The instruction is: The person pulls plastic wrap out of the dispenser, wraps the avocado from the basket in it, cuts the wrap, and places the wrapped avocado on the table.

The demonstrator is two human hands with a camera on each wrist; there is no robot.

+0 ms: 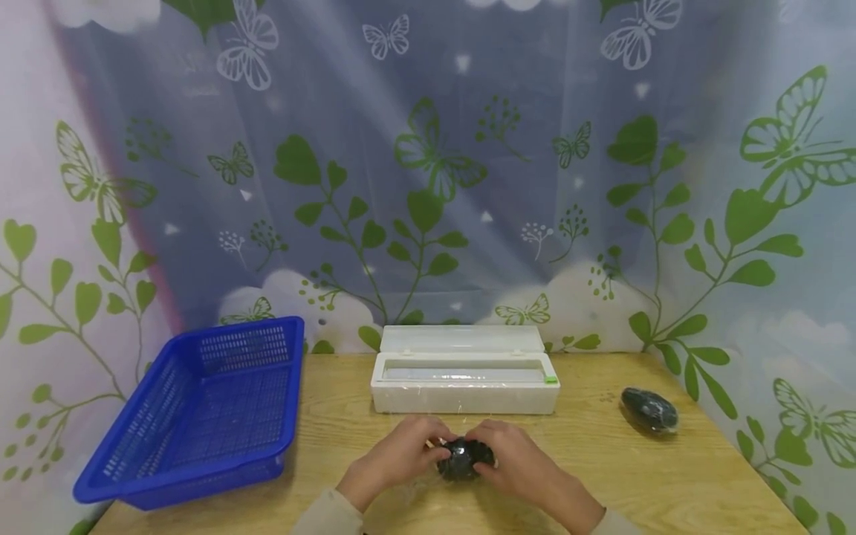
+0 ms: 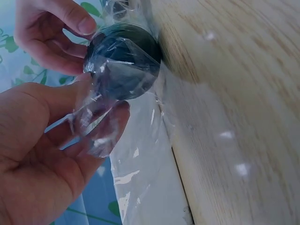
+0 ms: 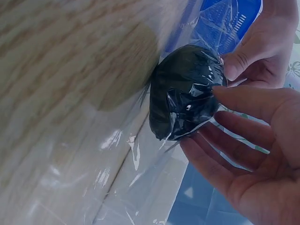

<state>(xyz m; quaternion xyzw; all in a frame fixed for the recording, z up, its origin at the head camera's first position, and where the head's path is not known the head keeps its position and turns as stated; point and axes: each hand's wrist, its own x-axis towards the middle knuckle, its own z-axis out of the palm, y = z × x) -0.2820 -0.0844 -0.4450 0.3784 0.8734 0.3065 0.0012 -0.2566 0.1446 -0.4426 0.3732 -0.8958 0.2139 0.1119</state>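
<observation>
A dark, smooth, rounded vegetable or fruit (image 1: pixel 459 461), its exact kind unclear, stands on the table between both hands, with clear cling film (image 2: pixel 105 119) around it. My left hand (image 1: pixel 406 450) is at its left side; in the left wrist view the thumb and fingers hold bunched film against the dark item. From the right, my right hand (image 1: pixel 513 459) grips the item, thumb on one side and fingers on the other, as the right wrist view shows. Loose film (image 3: pixel 133 154) spreads over the tabletop toward a white cling film dispenser (image 1: pixel 461 400) with its lid raised.
At the left stands a blue plastic basket (image 1: pixel 290 416) with perforated walls. Another dark oval item (image 1: pixel 650 411), shiny with film, lies at the right of the wooden table (image 1: pixel 602 475). Behind the table hangs a patterned curtain (image 1: pixel 428 245).
</observation>
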